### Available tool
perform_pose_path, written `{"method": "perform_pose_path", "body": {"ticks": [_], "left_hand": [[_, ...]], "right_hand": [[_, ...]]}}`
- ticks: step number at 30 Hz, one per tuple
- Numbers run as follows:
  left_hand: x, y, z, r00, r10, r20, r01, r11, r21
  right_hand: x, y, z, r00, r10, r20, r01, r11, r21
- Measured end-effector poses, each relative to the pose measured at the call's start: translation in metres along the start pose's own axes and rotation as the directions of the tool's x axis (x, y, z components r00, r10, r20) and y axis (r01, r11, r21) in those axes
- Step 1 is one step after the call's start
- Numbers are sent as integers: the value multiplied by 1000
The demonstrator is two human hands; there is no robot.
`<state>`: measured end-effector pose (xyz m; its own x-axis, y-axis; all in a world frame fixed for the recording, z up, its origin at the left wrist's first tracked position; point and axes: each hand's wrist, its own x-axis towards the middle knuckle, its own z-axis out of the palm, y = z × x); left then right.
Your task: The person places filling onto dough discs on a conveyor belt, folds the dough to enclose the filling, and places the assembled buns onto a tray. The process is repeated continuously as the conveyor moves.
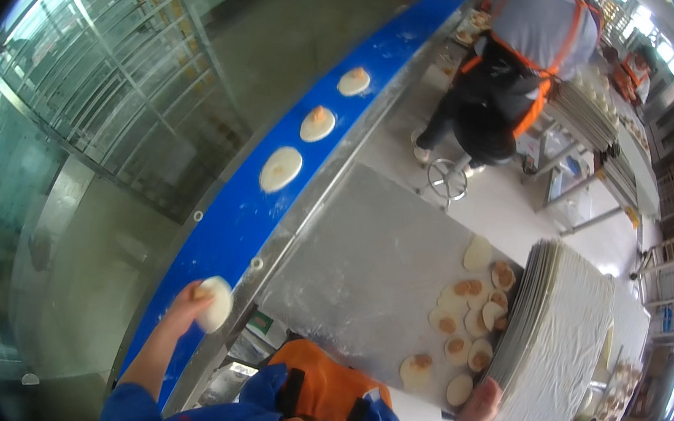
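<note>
My left hand point(185, 307) is over the blue conveyor belt point(250, 218), its fingers gripping the edge of a flat, pale dough round point(215, 305). Farther up the belt lie a dough round with a small spot of filling point(281, 170) and two others topped with tan filling, one of them nearer point(318, 123) and one farther off point(354, 82). My right hand point(481, 403) is beside the near corner of a tall stack of thin sheets or trays point(555, 348). Whether it touches the stack or holds something is unclear.
A metal worktable point(362, 258) adjoins the belt; several dough rounds with brown filling point(457, 348) are scattered along its right side. A person in an orange-strapped apron point(542, 33) sits on a wheeled stool point(447, 179) ahead. Glass panels point(91, 280) border the belt's left side.
</note>
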<state>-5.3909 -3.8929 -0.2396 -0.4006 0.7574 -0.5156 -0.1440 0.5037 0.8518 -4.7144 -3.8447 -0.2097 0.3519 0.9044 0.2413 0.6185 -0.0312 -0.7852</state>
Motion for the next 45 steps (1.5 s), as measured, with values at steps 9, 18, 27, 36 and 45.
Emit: {"method": "perform_pose_path", "body": {"ticks": [9,18,27,36,45], "left_hand": [[192,89,142,875,464,137,-434,627,647],[131,57,120,963,242,121,-257,673,694],[-19,-23,133,930,361,60,-241,481,843],[-151,16,194,965,77,251,-209,803,558],[-264,78,715,371,-145,917,596,794,-115]], "right_hand": [[74,-151,225,620,-268,737,191,963,190],[161,-271,483,684,-125,719,281,954,-101],[90,-254,400,492,-272,827,694,696,-184],[107,-157,162,496,-294,817,-276,839,469],[167,147,-383,827,529,193,-550,686,477]]}}
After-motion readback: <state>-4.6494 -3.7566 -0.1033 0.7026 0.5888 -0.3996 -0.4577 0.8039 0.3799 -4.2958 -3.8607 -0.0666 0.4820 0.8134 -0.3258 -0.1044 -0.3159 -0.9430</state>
